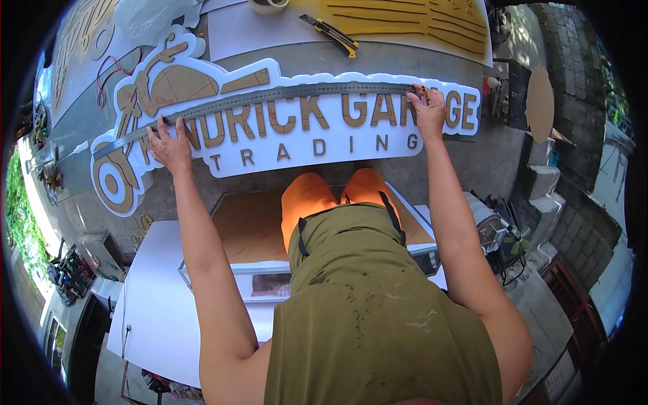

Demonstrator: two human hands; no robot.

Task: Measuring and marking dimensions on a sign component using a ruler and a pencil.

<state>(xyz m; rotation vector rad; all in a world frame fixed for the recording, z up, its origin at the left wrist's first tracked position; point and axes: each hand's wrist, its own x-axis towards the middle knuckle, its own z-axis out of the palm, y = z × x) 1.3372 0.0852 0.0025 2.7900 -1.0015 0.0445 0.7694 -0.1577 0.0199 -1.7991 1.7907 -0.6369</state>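
Observation:
A long steel ruler (260,96) lies slantwise across a white cut-out sign (270,158) with raised brown letters and a motorbike shape. At the ruler's left part, my left hand (172,150) holds it down, thumb and fingertips set on the strip over the first letters. My right hand (430,115) has its thumb and fingers closed at the ruler's right end, above the last letters. Parts of some letters are hidden under the ruler and my right hand. The ruler's left end reaches over the motorbike's front wheel (113,182).
Beyond the sign lie a yellow-black utility knife (331,34), a yellow-painted panel (378,17) and a tape roll (268,5). A red cord (101,81) curls at the far left. A brown oval board (539,104) stands at right. Below me is a glass-sided case (246,233) with a brown top.

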